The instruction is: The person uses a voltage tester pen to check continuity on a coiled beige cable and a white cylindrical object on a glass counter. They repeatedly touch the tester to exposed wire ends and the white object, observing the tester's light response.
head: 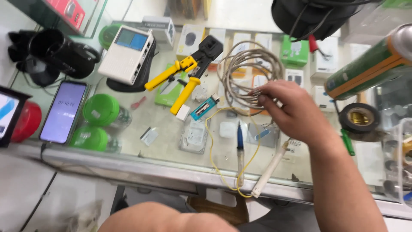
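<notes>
The right hand (288,109) reaches in from the right over the glass-topped bench (146,124), its fingers curled together and pinching the near side of a loose coil of grey cable (249,71). The coil lies flat on the glass toward the far edge of the bench, right of its middle. The left hand cannot be made out; only a bare forearm or elbow (167,219) shows at the bottom, below the near edge of the bench, so whether that hand is spread or closed cannot be told.

Just left of the coil lies a crimping tool with yellow handles and a black head (189,73), its head pointing toward the far edge. Near its handle tips sits a small teal rectangular tester (205,107), from which a thin yellow wire (212,150) loops toward the near edge. A blue-tipped pen-like probe (240,148) and a white stick-shaped tool (269,172) lie by the near edge, under the wrist. A white handheld device with a blue screen (126,53) rests toward the far left, with a lit smartphone (63,111) and two green round lids (96,122) at the left edge. A roll of black tape (359,118) lies at the right.
</notes>
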